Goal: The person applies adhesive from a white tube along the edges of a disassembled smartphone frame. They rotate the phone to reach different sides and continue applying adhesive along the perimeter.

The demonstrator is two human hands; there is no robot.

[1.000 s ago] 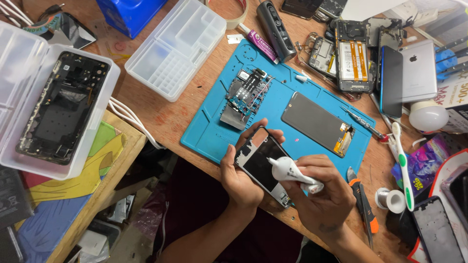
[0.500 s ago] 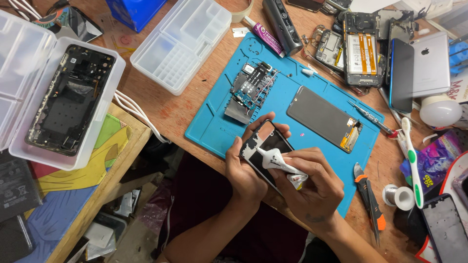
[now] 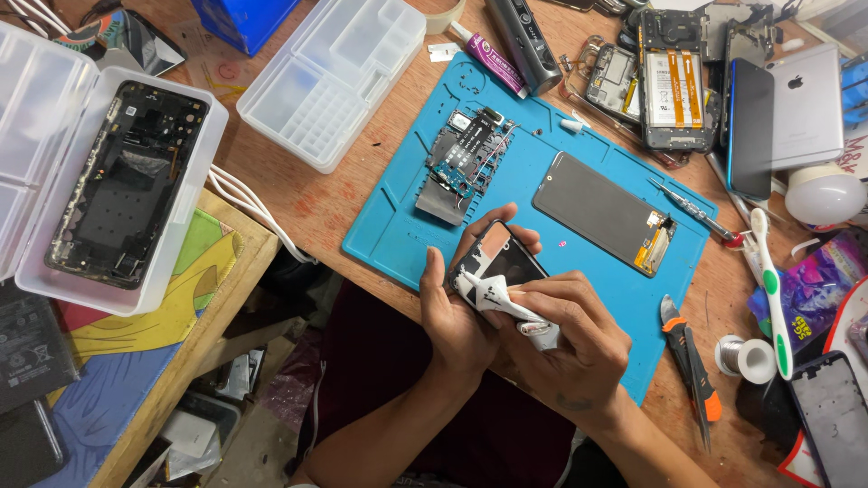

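Note:
My left hand [image 3: 461,312] holds a small dark phone part [image 3: 506,259] by its edges, just above the near edge of the blue work mat [image 3: 398,226]. My right hand [image 3: 570,339] grips a white tube [image 3: 511,307] smeared with dark marks, its tip touching the part's lower left corner. On the mat lie a circuit board assembly [image 3: 461,167] and a dark phone screen [image 3: 601,212] with an orange flex at its right end.
A clear compartment box [image 3: 330,77] sits at the back left; another clear box [image 3: 212,149] holds a black phone frame [image 3: 127,181]. Opened phones [image 3: 669,77], a silver phone [image 3: 805,104], a toothbrush [image 3: 773,289], solder reel [image 3: 746,357] and cutters [image 3: 692,361] crowd the right.
My hands and the part have shifted slightly left. The tube's tip has gone from the part's middle down to its lower left corner.

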